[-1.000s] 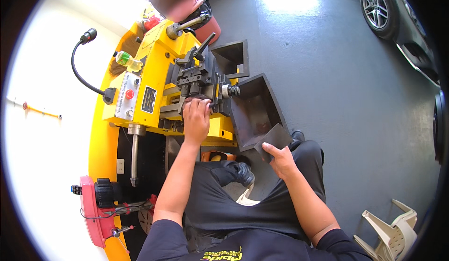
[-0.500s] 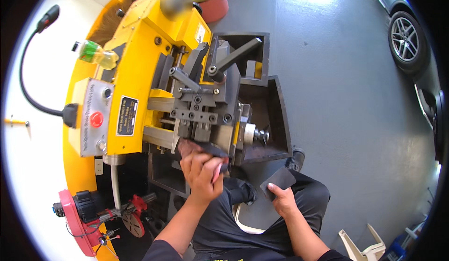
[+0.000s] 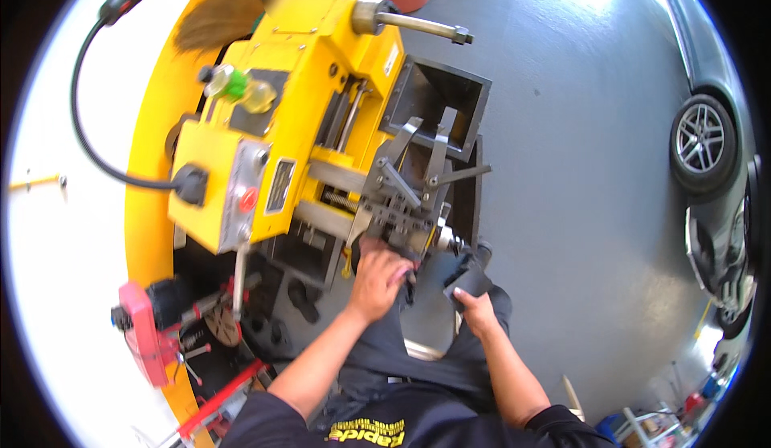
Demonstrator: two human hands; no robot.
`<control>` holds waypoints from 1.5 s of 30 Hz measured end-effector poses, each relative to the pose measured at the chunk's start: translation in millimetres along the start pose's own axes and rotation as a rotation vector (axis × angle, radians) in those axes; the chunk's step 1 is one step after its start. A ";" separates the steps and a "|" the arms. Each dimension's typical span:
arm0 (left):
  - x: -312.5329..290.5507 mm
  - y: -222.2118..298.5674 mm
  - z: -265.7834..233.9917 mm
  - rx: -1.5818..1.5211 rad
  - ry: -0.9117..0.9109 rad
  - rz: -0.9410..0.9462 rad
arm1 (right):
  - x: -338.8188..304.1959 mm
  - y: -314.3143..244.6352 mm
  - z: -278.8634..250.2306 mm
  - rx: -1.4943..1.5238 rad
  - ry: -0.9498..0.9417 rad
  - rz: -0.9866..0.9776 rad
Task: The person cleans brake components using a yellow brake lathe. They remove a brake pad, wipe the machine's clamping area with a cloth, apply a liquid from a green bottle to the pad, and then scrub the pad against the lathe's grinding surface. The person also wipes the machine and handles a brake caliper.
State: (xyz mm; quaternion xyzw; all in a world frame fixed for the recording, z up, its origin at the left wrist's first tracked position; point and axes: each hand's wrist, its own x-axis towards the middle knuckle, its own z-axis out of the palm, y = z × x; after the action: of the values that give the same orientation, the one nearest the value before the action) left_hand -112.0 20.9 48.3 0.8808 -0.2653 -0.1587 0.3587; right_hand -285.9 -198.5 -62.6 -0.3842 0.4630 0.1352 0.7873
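My left hand (image 3: 375, 282) is at the near end of the steel tool carriage (image 3: 393, 216) on a yellow lathe (image 3: 301, 46). Its fingers are curled round something dark with a pinkish-red part, mostly hidden by the hand, so its kind does not show. In my right hand (image 3: 479, 313) a dark grey, flat rectangular sheet (image 3: 469, 282) is pinched, thumb on top, above my right knee. The sheet is apart from the carriage. Several grey lever handles stand up from the carriage, and a round silver knob (image 3: 446, 239) juts from its right side.
A control box with a red button (image 3: 248, 200) and a bendy lamp (image 3: 80, 114) are on the lathe's left. A bottle (image 3: 239, 88) lies on top. Dark metal bins (image 3: 440, 98) sit beside it. A pink-red machine (image 3: 148, 331) stands lower left; a car (image 3: 707, 143) is parked at right.
The view has shifted, so the lathe sits farther right and looks smaller. My left hand stays at the carriage. My right hand keeps hold of the grey sheet.
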 end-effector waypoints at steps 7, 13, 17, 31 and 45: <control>-53.0 10.3 -57.5 -0.720 0.322 -0.505 | -104.7 -143.2 51.9 -0.442 -0.168 -0.154; -84.1 -24.7 -23.0 -1.530 0.663 -0.915 | -105.8 -161.8 95.0 -0.370 -0.301 -0.017; -67.1 -40.7 23.4 -1.842 0.513 -1.001 | -109.3 -142.2 118.5 -0.308 -0.167 0.043; -41.3 -99.2 34.7 -1.283 0.449 -0.873 | -77.8 -70.8 201.4 -0.185 0.063 0.109; -2.8 -87.5 -21.4 -0.343 0.378 -0.643 | -36.5 -57.3 218.9 0.217 0.054 0.126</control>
State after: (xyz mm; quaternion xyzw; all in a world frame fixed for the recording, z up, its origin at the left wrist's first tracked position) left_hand -73.3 86.9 0.7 0.8600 0.1241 -0.1400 0.4747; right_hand -136.0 -71.7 55.6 -0.2705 0.5192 0.1230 0.8013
